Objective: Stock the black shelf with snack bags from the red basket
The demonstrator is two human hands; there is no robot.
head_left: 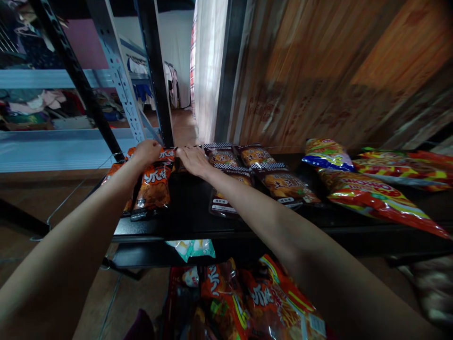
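On the left of the black shelf, several orange snack bags [153, 187] lie in two rows. My left hand [147, 152] is at the back row, its fingers curled down over an orange bag [167, 154]; the fingertips are mostly hidden. Just to the right, my right hand [193, 159] lies with its fingers stretched out flat on a dark brown snack bag [181, 166], which it partly covers. Beside that hand are more brown potato-chip bags, a back one [221, 157] and a front one [283, 185]. My right forearm passes over another brown bag [226, 206].
Larger red and yellow snack bags [378, 191] and a blue-purple bag [327, 154] lie on the shelf's [148, 229] right. Below are more orange packets [262, 297] and teal packets [193, 248]. A black post [155, 71] and wooden panel [318, 71] stand behind.
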